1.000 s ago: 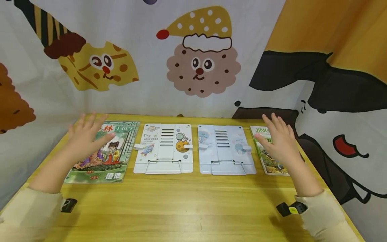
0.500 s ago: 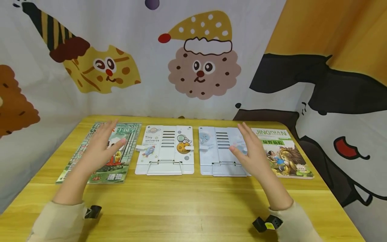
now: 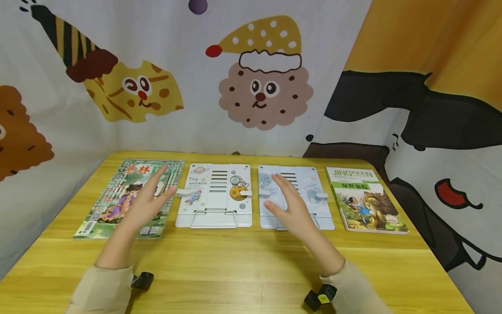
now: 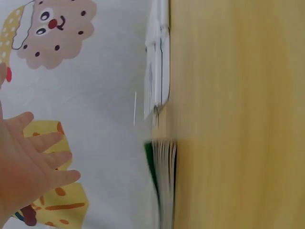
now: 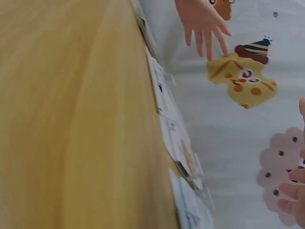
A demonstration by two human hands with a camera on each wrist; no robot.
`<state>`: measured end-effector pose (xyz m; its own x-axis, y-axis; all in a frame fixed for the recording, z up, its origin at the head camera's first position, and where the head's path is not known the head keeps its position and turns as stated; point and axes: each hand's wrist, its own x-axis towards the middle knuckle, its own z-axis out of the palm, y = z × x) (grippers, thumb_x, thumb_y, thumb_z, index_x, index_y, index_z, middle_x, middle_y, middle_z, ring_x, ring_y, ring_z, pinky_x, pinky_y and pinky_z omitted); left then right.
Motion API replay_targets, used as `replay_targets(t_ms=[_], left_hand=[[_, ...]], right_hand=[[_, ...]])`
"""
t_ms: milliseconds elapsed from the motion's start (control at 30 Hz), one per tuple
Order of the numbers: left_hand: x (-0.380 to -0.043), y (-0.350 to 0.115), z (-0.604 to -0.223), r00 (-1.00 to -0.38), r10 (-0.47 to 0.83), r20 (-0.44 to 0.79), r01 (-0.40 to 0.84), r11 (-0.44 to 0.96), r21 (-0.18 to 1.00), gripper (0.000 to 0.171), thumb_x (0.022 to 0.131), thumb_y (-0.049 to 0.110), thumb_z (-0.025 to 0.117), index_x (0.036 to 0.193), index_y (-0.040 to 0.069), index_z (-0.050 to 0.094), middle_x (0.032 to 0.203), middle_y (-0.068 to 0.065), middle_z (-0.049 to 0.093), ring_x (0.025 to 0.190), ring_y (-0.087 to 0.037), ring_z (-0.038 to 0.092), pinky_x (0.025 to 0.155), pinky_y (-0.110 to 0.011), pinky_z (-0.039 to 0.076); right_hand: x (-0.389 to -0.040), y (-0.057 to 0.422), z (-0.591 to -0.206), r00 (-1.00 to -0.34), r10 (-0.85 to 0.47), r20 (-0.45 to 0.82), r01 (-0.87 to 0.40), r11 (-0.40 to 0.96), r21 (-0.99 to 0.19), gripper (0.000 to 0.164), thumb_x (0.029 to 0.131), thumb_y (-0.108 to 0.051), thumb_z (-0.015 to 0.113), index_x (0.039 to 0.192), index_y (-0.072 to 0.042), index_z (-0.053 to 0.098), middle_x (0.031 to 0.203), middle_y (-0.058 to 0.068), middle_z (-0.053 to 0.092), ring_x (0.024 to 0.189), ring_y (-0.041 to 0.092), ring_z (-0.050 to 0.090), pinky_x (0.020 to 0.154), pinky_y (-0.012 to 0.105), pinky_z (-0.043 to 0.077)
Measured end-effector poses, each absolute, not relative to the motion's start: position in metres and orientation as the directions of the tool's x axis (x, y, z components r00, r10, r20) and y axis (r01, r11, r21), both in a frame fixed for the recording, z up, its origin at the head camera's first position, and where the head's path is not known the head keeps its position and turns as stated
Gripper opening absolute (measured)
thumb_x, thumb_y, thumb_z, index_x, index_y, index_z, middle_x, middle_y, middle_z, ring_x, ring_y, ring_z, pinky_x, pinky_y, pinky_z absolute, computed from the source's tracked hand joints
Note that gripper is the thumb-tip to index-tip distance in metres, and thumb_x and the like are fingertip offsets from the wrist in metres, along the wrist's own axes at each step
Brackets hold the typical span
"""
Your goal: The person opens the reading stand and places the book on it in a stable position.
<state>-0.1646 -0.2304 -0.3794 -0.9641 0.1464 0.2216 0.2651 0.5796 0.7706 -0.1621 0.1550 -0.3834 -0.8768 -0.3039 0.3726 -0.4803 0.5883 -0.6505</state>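
My left hand (image 3: 145, 203), fingers straight and thumb spread, is over the right part of a green magazine (image 3: 106, 196) with Chinese lettering. Holding nothing, my right hand (image 3: 292, 211) hovers over a pale blue folded book stand (image 3: 313, 176) and hides part of its middle. Between the hands lies a white folded book stand (image 3: 215, 196), printed with an astronaut and "Tiny universe". Both stands lie flat with wire props and side clips. At the right is a thinner-format paperback (image 3: 366, 200) with a lion cover. The left wrist view shows the left hand (image 4: 28, 167) with spread fingers above the table.
All four lie in a row toward the back of the wooden table (image 3: 219, 270). Behind it hangs a white curtain (image 3: 188, 135) with cartoon prints, wrapping round both sides. Small black wrist devices (image 3: 143, 280) sit at the sleeve cuffs.
Both hands have moved inward: the left rightward across the magazine, the right leftward from the paperback to over the pale blue stand. The books and stands have stayed in place.
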Motion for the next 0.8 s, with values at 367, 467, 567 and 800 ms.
replay_targets(t_ms=[367, 467, 567, 800], left_hand=[[-0.160, -0.210, -0.397, -0.975, 0.151, 0.165, 0.221, 0.526, 0.822, 0.071, 0.097, 0.035, 0.056, 0.154, 0.017, 0.018, 0.157, -0.014, 0.017, 0.140, -0.042, 0.014, 0.105, -0.067, 0.015], [-0.160, -0.206, -0.404, -0.971, 0.158, 0.179, 0.236, 0.518, 0.822, 0.070, 0.096, 0.031, 0.059, 0.152, 0.009, 0.023, 0.154, -0.016, 0.023, 0.138, -0.042, 0.020, 0.106, -0.065, 0.018], [-0.158, -0.203, -0.410, -0.969, 0.164, 0.184, 0.243, 0.509, 0.826, 0.068, 0.096, 0.028, 0.060, 0.150, 0.004, 0.027, 0.152, -0.018, 0.028, 0.136, -0.041, 0.026, 0.106, -0.063, 0.022], [-0.149, -0.199, -0.421, -0.967, 0.183, 0.175, 0.241, 0.455, 0.857, 0.058, 0.096, 0.024, 0.061, 0.144, 0.001, 0.038, 0.142, -0.021, 0.042, 0.128, -0.039, 0.038, 0.104, -0.056, 0.032]], right_hand=[[-0.155, 0.124, -0.403, -0.877, -0.391, 0.279, -0.468, 0.567, -0.678, 0.065, 0.093, -0.037, 0.063, 0.149, -0.020, 0.035, 0.152, 0.000, 0.032, 0.139, 0.024, 0.028, 0.110, 0.049, 0.024], [-0.152, 0.118, -0.409, -0.879, -0.404, 0.252, -0.457, 0.567, -0.685, 0.063, 0.093, -0.037, 0.063, 0.148, -0.020, 0.038, 0.150, 0.003, 0.035, 0.137, 0.025, 0.030, 0.110, 0.048, 0.025], [-0.150, 0.111, -0.416, -0.875, -0.424, 0.235, -0.454, 0.548, -0.703, 0.062, 0.092, -0.036, 0.063, 0.147, -0.017, 0.040, 0.148, 0.009, 0.039, 0.135, 0.027, 0.034, 0.109, 0.049, 0.027], [-0.152, 0.099, -0.432, -0.878, -0.447, 0.169, -0.409, 0.520, -0.750, 0.063, 0.093, -0.045, 0.060, 0.144, -0.012, 0.043, 0.144, 0.014, 0.043, 0.133, 0.029, 0.037, 0.108, 0.047, 0.029]])
